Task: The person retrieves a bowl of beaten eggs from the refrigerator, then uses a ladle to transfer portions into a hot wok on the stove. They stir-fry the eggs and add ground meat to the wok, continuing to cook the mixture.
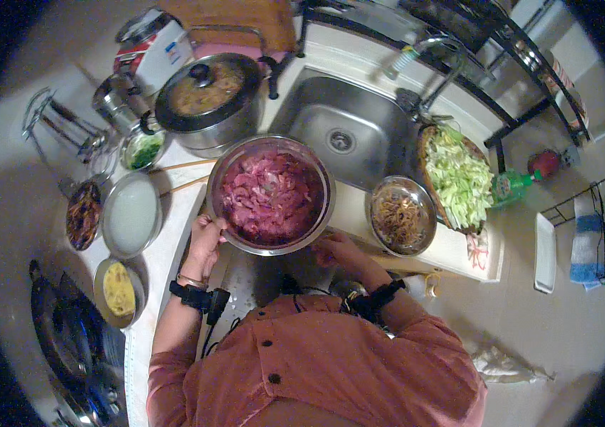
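Note:
A metal bowl (330, 213) full of sliced raw meat (270, 195) is in front of me, at the counter's edge between the sink and the left worktop. My left hand (207, 238) grips its rim at the lower left. My right hand (336, 250) is at the bowl's lower right, its fingers partly in shadow; whether they hold the bowl's underside cannot be told. Right of the bowl sits a smaller metal bowl of brown shreds (401, 216). Farther right lies a basket of chopped pale green leaves (457, 176).
Behind is a steel sink (302, 107) with a faucet (454, 64). A lidded pot (206, 125) stands at the upper left. Chopsticks (185, 187), a bowl of whitish liquid (130, 213), a bowl with yellow food (119, 288) and a wok (62, 325) are on the left.

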Demonstrator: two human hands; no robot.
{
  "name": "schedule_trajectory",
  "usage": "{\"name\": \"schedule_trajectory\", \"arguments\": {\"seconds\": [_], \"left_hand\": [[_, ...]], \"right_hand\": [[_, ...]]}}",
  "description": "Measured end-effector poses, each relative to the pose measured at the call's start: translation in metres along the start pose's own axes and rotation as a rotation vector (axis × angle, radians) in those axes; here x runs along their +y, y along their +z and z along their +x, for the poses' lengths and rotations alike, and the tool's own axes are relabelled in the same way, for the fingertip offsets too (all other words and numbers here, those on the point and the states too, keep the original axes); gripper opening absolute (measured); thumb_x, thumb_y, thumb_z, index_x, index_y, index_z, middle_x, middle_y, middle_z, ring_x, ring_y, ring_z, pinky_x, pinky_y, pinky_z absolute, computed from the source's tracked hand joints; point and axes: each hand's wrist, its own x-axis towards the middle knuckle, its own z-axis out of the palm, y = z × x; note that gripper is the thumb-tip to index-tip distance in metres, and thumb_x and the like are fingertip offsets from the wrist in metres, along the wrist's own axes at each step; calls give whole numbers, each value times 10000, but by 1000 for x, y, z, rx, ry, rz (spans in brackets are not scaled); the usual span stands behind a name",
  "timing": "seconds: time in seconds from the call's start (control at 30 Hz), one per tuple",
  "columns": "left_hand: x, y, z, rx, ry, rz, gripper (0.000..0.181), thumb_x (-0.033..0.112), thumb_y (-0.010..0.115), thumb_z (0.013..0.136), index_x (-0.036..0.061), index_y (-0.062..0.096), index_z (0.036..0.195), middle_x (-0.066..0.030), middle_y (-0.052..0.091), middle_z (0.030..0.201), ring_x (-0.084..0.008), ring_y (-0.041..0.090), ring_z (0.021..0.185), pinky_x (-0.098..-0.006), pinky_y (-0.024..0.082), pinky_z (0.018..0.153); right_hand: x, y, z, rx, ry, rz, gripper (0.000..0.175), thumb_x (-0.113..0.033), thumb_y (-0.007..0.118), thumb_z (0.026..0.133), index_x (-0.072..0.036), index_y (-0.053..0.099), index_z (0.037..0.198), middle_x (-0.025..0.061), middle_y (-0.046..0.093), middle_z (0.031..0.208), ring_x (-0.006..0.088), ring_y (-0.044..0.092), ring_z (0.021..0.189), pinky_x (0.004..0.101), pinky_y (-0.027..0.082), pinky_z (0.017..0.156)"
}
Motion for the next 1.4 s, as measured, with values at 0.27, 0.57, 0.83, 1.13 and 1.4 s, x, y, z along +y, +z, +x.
{"name": "schedule_trajectory", "arguments": {"seconds": [0.27, 0.57, 0.83, 1.13, 1.4], "left_hand": [[2, 55, 43, -319, -43, -17, 89, -29, 557, 744, 45, 556, 696, -8, 526, 632, -93, 489, 499, -227, 386, 408], [0, 17, 43, -353, -76, -13, 200, 104, 570, 861, 20, 569, 1041, -52, 618, 904, -150, 578, 689, -261, 450, 506], [-1, -80, -5, -409, -24, 1, 339, 259, 654, 830, -66, 572, 875, -108, 552, 748, -216, 597, 556, -348, 561, 457], [-20, -181, -93, -675, -102, 116, 234, 185, 646, 814, 2, 579, 943, -99, 617, 792, -226, 642, 564, -309, 521, 444], [8, -238, -171, -887, -105, 84, 539, 278, 687, 838, 32, 447, 1254, -103, 630, 1018, -224, 648, 653, -322, 553, 529]], "right_hand": [[17, -48, -77, 129, -34, 10, 292, -311, 556, 899, -38, 650, 853, 37, 627, 710, 140, 606, 628, 262, 485, 549], [59, -37, -116, 738, -17, 636, 570, -551, 498, 883, -8, 560, 1044, 70, 578, 730, 160, 525, 573, 237, 394, 485], [135, -51, -79, 856, -179, 598, 324, -378, 467, 910, -69, 551, 859, 15, 553, 667, 152, 491, 541, 268, 393, 486], [159, 14, -138, 791, -242, 621, 207, -314, 523, 889, -114, 505, 837, 41, 504, 639, 156, 472, 514, 260, 392, 444], [54, 168, -214, 711, -422, 158, 171, -159, 567, 854, -79, 416, 845, 64, 513, 656, 148, 459, 454, 257, 382, 376]]}}
